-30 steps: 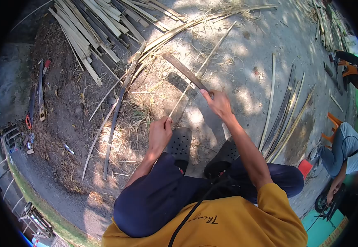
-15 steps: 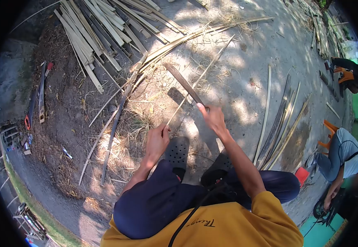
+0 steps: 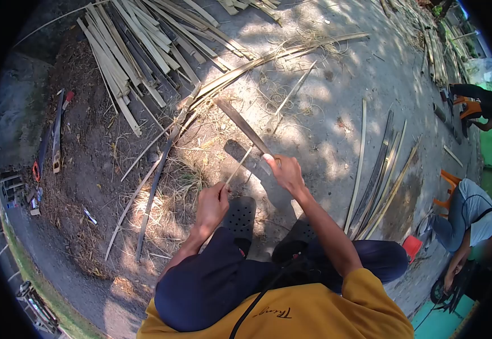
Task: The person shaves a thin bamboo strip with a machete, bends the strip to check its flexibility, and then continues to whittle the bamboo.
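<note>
while your left hand (image 3: 211, 209) pinches a slender bamboo strip (image 3: 239, 165) between thumb and fingers near the center of the frame, your right hand (image 3: 284, 172) is curled around the lower end of a long-bladed knife (image 3: 239, 125). the blade slants toward the upper left, and the strip's far end is near it. a pale bamboo piece (image 3: 295, 90) lies above and to the right of the blade. your clogs (image 3: 239, 216) are just below your hands, bamboo slats (image 3: 110, 59) are heaped at the upper left, and a seated person (image 3: 475, 209) is at the right edge.
</note>
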A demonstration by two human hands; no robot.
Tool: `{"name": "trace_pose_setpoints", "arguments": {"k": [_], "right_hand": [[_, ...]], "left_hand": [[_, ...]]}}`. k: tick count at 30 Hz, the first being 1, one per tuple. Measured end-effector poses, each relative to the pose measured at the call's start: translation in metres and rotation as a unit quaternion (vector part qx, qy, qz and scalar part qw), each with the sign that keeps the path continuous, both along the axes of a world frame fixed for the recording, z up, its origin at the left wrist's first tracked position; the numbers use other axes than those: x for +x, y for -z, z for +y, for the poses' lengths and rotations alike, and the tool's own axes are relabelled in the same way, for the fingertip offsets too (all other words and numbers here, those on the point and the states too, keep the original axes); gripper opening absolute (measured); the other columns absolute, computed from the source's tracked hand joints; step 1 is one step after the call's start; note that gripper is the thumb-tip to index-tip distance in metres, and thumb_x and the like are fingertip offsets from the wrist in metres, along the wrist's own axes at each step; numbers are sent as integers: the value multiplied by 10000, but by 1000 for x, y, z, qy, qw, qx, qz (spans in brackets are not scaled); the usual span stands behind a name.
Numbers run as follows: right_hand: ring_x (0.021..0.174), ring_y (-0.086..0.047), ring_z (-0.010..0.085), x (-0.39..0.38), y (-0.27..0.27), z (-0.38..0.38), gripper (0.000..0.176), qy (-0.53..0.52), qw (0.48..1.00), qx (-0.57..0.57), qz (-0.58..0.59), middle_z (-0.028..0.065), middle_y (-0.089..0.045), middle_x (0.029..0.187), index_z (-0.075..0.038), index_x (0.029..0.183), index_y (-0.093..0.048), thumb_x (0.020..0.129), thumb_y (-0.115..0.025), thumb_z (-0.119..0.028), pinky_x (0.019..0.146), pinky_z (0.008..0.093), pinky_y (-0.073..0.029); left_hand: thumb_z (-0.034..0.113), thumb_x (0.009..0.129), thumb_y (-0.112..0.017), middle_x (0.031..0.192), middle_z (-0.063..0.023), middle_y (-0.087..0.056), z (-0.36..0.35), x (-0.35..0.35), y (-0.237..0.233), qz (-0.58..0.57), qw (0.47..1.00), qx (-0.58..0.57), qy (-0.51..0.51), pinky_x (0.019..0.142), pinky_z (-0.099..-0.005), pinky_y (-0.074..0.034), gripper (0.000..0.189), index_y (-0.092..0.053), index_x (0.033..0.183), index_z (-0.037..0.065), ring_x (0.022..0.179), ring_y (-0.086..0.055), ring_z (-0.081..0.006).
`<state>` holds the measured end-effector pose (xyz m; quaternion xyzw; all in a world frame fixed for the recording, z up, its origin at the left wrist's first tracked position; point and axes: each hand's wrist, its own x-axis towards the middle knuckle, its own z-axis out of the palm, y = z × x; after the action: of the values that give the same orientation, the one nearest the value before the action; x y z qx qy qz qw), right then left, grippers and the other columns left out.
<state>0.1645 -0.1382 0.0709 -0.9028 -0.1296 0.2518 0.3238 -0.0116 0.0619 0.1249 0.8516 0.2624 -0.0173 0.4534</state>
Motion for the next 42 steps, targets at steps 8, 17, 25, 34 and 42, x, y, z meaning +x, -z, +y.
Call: {"name": "trace_pose_setpoints", "arguments": {"k": [8, 17, 25, 34, 42], "right_hand": [[882, -732, 459, 64, 36, -29, 731, 33, 997, -54, -34, 298, -728, 869, 0, 1064, -787, 954, -589, -695, 810, 521, -556], [872, -724, 451, 24, 6, -25, 776, 44, 999, 5, -27, 310, -718, 875, 30, 1103, -773, 970, -557, -703, 807, 501, -533], [549, -632, 200, 6, 12, -22, 683, 43, 986, 141, 73, 130, -642, 649, 33, 818, -694, 1047, -541, -592, 541, 366, -456], [494, -486, 115, 28, -10, -46, 520, 194, 908, 284, 240, 26, -542, 646, 2, 1067, -607, 1078, -517, -510, 479, 277, -397], [507, -500, 112, 8, -9, -64, 569, 197, 956, 178, 125, 16, -519, 618, 20, 1381, -539, 1033, -623, -423, 487, 298, -398]], "left_hand": [[90, 989, -620, 646, -216, -613, 22, -60, -30, 34, 999, -31, 6, 534, -390, -440, 154, -730, 944, -9, 492, -563, -270], [118, 1003, -599, 628, -200, -601, 28, -40, -19, 38, 998, -53, -1, 590, -437, -464, 162, -715, 1039, 10, 557, -613, -328], [308, 1023, -615, 697, -170, -643, 54, -21, 37, 112, 983, -128, 72, 697, -493, -502, 305, -658, 1115, 21, 688, -690, -317], [472, 1056, -612, 671, -77, -646, 62, 42, 50, 180, 950, -245, 77, 521, -325, -531, 436, -629, 1096, 38, 538, -664, -148], [255, 1084, -555, 838, -40, -676, 31, 62, 83, 18, 966, -257, 28, 640, -288, -493, 272, -687, 1035, 22, 692, -620, -100]]}}
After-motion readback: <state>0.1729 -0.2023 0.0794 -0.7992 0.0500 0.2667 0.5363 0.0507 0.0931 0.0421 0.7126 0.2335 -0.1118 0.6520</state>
